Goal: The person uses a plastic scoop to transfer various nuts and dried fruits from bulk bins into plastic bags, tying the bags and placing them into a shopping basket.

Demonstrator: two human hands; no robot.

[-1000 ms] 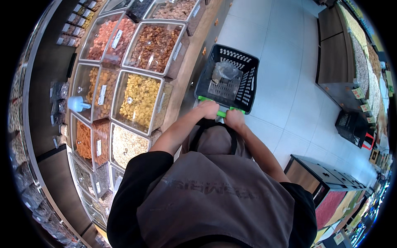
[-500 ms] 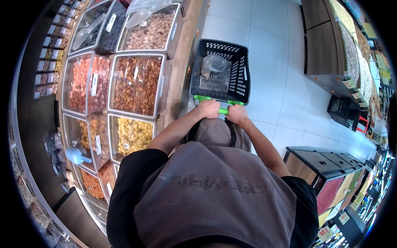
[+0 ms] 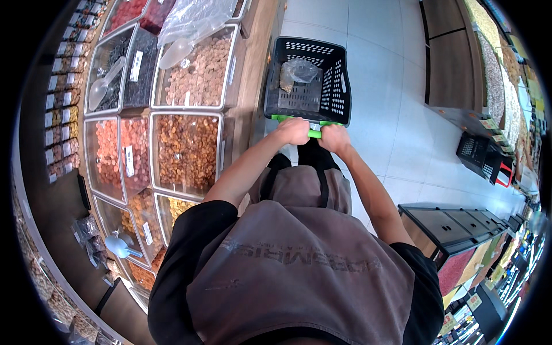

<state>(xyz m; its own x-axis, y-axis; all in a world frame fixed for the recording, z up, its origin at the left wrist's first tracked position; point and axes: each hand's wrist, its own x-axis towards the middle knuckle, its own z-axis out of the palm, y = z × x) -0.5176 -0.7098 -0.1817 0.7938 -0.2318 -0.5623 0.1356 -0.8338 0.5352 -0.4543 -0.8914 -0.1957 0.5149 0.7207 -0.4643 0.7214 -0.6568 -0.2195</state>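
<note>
1. Head view: the left hand [image 3: 294, 131] has its fingers curled around a green handle bar [image 3: 315, 134], the knuckles facing up
2. The right hand [image 3: 335, 138] grips the same bar just beside it, fingers wrapped over; a short stretch of green shows between the two fists
3. The black perforated shopping basket [image 3: 340, 95] is directly beyond both hands, its near rim by the green handle, between the wood-edged counter [image 3: 259, 75] and the bare floor tiles [image 3: 376, 92]
4. Inside it, toward the left wall, lies a clear plastic bag [image 3: 302, 71] with something tan in its left part, too small to identify
5. Left of the arms, lidded clear bins stand in rows: one of amber-brown dried fruit [image 3: 187, 150], one of pinkish-orange pieces [image 3: 107, 152], one of pale brown rounds [image 3: 198, 80]
6. A translucent scoop [image 3: 176, 53] lies on the pale brown bin, near a loose sheet of clear plastic [image 3: 195, 20]
7. To the right, well apart, sits a second black basket [image 3: 472, 150] with a red handle [image 3: 505, 175]
</note>
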